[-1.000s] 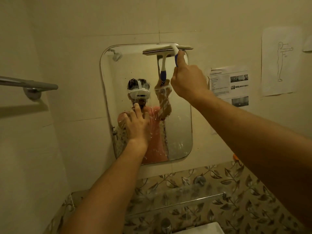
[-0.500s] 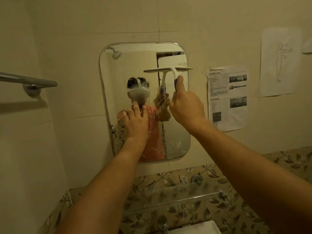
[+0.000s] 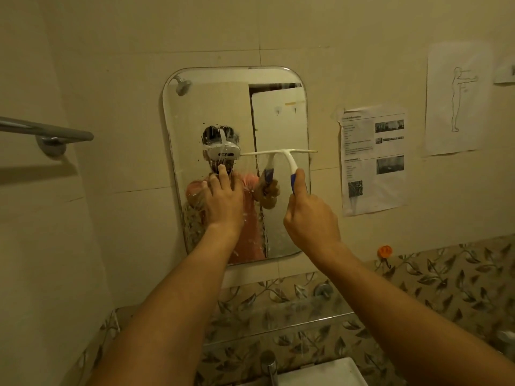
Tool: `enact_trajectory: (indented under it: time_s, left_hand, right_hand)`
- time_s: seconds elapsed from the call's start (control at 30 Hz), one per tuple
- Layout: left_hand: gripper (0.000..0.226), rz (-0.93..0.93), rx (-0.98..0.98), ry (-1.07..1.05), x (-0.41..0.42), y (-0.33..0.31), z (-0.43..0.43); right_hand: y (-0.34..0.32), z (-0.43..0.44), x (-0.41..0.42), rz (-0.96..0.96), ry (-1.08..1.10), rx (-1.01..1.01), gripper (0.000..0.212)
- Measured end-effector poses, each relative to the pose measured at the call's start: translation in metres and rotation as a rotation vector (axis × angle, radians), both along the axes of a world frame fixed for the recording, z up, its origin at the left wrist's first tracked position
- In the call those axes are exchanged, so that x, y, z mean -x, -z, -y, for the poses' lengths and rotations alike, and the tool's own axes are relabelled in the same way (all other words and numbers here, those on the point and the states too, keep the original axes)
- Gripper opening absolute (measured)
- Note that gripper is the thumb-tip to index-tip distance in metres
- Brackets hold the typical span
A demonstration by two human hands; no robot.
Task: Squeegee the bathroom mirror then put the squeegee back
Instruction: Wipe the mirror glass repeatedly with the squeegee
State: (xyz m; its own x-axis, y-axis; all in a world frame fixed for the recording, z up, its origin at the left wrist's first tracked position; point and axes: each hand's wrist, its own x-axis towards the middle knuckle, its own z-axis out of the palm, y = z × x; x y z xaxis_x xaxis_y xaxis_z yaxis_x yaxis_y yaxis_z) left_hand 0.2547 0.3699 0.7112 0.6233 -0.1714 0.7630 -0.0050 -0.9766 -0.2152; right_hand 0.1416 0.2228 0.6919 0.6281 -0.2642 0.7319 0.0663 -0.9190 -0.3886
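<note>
Gripping the squeegee (image 3: 288, 162) by the blue end of its white handle, our right hand (image 3: 309, 215) has its fingers curled round the grip with the thumb lying up along it. The blade lies level against the mirror (image 3: 211, 107), about halfway down the glass, spanning the right half; its right tip reaches just past the mirror's right edge. Our left hand (image 3: 223, 201) rests flat on the glass to the left of the handle and below the blade's left end, fingers straight and slightly spread, holding nothing, apart from the squeegee.

Drops and streaks of water cover the glass below the blade and around our left hand, while the right part above the blade reflects cleanly. In the reflection we see a white headset and a pink top.

On the left wall a metal towel bar (image 3: 47, 130) juts out. Right of the mirror hangs a printed sheet (image 3: 373, 160), and further right a line drawing (image 3: 454, 98) of a standing figure. An orange hook (image 3: 384, 251) sits at the top of the leaf-patterned tiles (image 3: 446, 288). A glass shelf (image 3: 278, 316) runs beneath the mirror, and a tap (image 3: 269, 363) and a white basin (image 3: 320, 371) show at the bottom edge.
</note>
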Motion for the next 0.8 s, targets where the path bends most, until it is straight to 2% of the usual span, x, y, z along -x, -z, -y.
enact_trajectory:
  time_s: [0.23,0.43,0.57,0.8]
  left_hand:
    - [0.109,-0.013,0.009,0.009,0.0,-0.001,-0.001]
    - [0.111,-0.015,0.037,0.027,-0.006,-0.001,-0.002]
    - [0.091,0.068,0.045,0.097,-0.007,0.003,-0.007]
    - [0.101,0.038,0.053,0.102,-0.017,0.006,-0.004]
  right_hand:
    - [0.004,0.005,0.009,0.027,-0.058,-0.005,0.065]
    - [-0.064,-0.014,0.011,0.261,-0.134,0.001,0.064]
    - [-0.115,-0.044,-0.009,0.274,-0.162,0.038,0.068]
    - [-0.161,-0.085,-0.042,0.257,-0.147,0.054,0.074]
